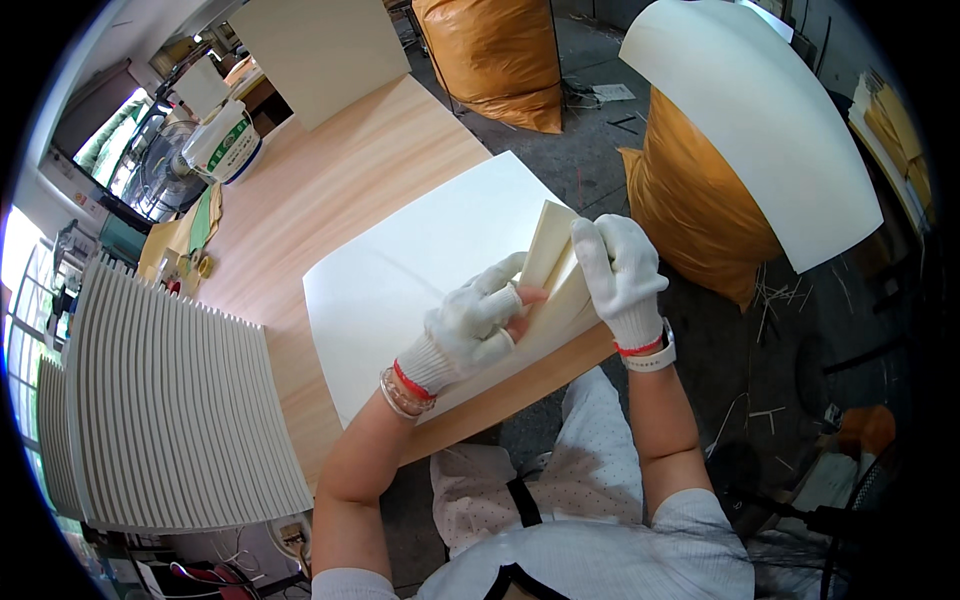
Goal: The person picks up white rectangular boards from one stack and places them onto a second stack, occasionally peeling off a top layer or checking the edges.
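A large white sheet (410, 255) lies on the wood-grain table (350, 165) in front of me. Over its right corner, both hands hold a cream, folded strip of stiff sheet material (547, 243); I cannot tell whether it is part of the white sheet. My left hand (462, 325), in a white glove with bare thumb and fingertip showing, is closed on the strip's left side. White-gloved too, my right hand (622, 268) grips its right edge with fingers bent. The fingers partly hide the folds and the lower end.
At the left stands a tall stack of white boards (180, 400). A white bucket (225, 145), a fan (165, 165) and an upright cream panel (325, 55) are at the far side. Orange sacks (490, 60) stand beyond the table; a curved white sheet (750, 110) rests on one. Thin offcuts (785, 290) litter the floor.
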Demonstrator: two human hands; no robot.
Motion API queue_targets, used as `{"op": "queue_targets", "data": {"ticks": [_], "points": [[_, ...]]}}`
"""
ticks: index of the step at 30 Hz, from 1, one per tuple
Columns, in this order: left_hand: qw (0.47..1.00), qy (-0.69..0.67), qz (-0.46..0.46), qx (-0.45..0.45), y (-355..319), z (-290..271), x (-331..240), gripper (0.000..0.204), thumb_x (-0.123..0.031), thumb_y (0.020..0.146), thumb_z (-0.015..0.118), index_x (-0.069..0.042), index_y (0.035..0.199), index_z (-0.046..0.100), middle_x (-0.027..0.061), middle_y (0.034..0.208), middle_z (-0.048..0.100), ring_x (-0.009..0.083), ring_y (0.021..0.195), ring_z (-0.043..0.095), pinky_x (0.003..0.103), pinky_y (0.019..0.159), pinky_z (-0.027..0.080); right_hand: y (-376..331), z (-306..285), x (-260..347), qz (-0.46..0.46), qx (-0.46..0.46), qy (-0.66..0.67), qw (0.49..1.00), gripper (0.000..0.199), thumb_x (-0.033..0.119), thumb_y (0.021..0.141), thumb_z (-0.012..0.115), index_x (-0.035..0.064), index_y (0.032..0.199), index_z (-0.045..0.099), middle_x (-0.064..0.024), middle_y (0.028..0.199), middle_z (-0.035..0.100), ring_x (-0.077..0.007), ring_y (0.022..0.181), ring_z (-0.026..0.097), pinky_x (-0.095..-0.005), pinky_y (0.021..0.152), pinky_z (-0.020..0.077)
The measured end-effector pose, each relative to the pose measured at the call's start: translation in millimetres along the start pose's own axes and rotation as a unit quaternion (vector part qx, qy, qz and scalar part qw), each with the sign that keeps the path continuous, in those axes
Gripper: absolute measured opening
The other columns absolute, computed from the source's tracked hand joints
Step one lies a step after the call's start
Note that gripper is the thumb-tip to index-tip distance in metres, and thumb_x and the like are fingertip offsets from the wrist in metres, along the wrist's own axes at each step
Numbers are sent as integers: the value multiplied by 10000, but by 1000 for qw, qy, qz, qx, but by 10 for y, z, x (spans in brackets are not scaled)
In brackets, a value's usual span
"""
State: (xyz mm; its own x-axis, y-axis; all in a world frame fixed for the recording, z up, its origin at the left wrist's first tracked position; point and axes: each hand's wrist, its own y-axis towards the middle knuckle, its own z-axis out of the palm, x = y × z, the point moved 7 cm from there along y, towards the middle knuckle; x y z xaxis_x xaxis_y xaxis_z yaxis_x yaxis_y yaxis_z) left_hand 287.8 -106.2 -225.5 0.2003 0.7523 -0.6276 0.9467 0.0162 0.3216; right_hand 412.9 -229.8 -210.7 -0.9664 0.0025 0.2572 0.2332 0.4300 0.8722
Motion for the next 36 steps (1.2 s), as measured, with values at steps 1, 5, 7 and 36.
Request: {"op": "queue_targets", "data": {"ticks": [1, 5, 7, 36], "points": [[1000, -18, 10, -13, 6, -4, -15, 440, -56, 753, 792, -71, 1171, 657, 239, 1417, 519, 380, 1141, 628, 397, 918, 534, 10, 2, 16, -5, -2, -13, 1000, 178, 73, 882, 642, 17, 1051, 644, -91, 739, 509, -290, 659, 531, -400, 613, 423], [999, -19, 6, -48, 5, -27, -9, 440, -62, 745, 800, -69, 1162, 661, 243, 1422, 514, 381, 1152, 625, 393, 922, 533, 13, 1, 60, -45, -16, -67, 997, 139, 80, 875, 663, 1, 983, 629, -97, 743, 517, -293, 667, 543, -402, 613, 421], [999, -19, -2, -45, 3, -15, 33, 429, -79, 748, 802, -66, 1152, 660, 244, 1431, 505, 389, 1139, 631, 394, 916, 536, 11, -6, -76, 68, 0, 43, 997, 127, 73, 885, 655, 4, 989, 639, -100, 746, 514, -298, 670, 544, -406, 613, 419], [997, -53, -45, -43, -3, 60, 98, 373, 4, 767, 782, -50, 1121, 675, 252, 1542, 383, 322, 1166, 623, 361, 923, 508, 10, -3, -18, 41, -15, 31, 999, 86, 86, 937, 604, 15, 945, 652, -102, 739, 474, -294, 653, 496, -412, 614, 396]]}}
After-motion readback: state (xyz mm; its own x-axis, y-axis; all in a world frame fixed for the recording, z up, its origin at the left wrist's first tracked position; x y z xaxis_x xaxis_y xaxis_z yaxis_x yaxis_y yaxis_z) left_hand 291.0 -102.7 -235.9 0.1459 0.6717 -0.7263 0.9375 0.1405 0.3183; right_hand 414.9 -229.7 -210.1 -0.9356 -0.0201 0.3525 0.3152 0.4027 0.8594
